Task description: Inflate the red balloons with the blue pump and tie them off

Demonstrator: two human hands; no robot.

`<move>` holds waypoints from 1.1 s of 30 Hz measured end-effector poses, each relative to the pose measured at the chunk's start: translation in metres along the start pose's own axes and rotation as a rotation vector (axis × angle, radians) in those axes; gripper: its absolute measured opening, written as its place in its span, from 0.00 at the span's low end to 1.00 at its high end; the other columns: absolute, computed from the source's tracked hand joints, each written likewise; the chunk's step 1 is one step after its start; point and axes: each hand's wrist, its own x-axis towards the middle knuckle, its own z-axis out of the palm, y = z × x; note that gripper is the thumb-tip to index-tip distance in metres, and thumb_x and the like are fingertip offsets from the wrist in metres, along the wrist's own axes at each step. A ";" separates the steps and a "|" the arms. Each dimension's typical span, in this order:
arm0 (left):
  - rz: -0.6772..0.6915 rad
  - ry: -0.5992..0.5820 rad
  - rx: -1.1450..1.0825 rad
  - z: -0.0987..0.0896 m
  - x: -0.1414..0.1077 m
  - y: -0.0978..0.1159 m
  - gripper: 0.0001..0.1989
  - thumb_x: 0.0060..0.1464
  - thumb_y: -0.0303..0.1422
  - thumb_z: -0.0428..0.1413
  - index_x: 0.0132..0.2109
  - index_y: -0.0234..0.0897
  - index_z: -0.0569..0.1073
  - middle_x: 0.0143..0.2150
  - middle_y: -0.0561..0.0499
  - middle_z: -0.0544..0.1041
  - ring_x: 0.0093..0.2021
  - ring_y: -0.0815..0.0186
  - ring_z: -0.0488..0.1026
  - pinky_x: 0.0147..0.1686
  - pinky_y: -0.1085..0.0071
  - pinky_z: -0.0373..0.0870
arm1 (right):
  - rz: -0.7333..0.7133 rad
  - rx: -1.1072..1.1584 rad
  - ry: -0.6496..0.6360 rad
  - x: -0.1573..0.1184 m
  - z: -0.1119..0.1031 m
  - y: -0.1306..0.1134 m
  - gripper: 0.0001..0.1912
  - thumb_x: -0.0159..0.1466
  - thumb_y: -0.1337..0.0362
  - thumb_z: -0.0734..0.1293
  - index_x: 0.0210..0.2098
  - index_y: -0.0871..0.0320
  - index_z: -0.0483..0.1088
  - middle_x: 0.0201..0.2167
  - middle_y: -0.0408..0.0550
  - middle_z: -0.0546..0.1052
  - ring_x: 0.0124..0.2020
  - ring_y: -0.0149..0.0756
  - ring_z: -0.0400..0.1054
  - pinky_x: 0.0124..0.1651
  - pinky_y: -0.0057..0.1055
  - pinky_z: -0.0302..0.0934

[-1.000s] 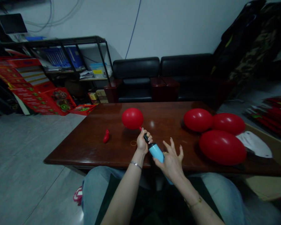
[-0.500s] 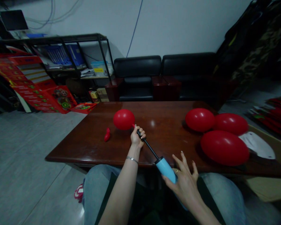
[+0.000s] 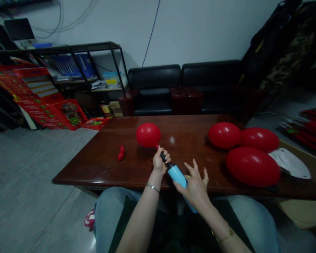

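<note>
My left hand (image 3: 160,160) is closed round the black end of a balloon pump (image 3: 177,175), with the neck of a partly inflated red balloon (image 3: 148,135) at its fingers. The balloon hangs just above the table. On the pump's light blue barrel is my right hand (image 3: 196,184), thumb along one side and the other fingers spread. Hardly any of the black rod shows between handle and barrel. A small limp red balloon (image 3: 121,153) lies to the left, and a thin rubber band (image 3: 150,161) is beside my left wrist.
Three inflated red balloons (image 3: 252,166) rest at the right end of the brown table (image 3: 94,165), beside a white object (image 3: 289,163). Black sofas (image 3: 155,77) stand behind the table. Red boxes (image 3: 42,105) are stacked by a shelf at the left.
The blue barrel has slid up toward my left hand, covering most of the black rod. Both hands and the balloon have shifted; the left hand and balloon went slightly right, the right hand left.
</note>
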 end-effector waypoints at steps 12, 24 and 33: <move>0.056 0.086 -0.081 -0.007 0.012 0.025 0.16 0.64 0.37 0.53 0.30 0.38 0.58 0.23 0.59 0.56 0.17 0.78 0.52 0.12 0.83 0.47 | -0.026 -0.104 -0.010 -0.063 -0.014 0.032 0.12 0.56 0.52 0.69 0.31 0.53 0.78 0.64 0.50 0.67 0.70 0.56 0.47 0.68 0.61 0.31; 0.050 -0.032 0.007 0.004 -0.002 -0.007 0.17 0.57 0.38 0.60 0.32 0.38 0.60 0.24 0.59 0.58 0.19 0.77 0.55 0.15 0.82 0.50 | -0.014 -0.014 0.004 0.007 0.000 0.005 0.16 0.59 0.51 0.67 0.30 0.57 0.78 0.64 0.52 0.66 0.70 0.57 0.45 0.68 0.62 0.30; 0.033 0.066 -0.036 -0.008 0.004 0.001 0.16 0.59 0.38 0.58 0.32 0.37 0.60 0.23 0.59 0.58 0.17 0.78 0.54 0.13 0.83 0.47 | -0.003 -0.036 -0.018 -0.026 0.001 0.017 0.16 0.59 0.50 0.66 0.32 0.55 0.79 0.63 0.52 0.67 0.70 0.56 0.47 0.68 0.62 0.33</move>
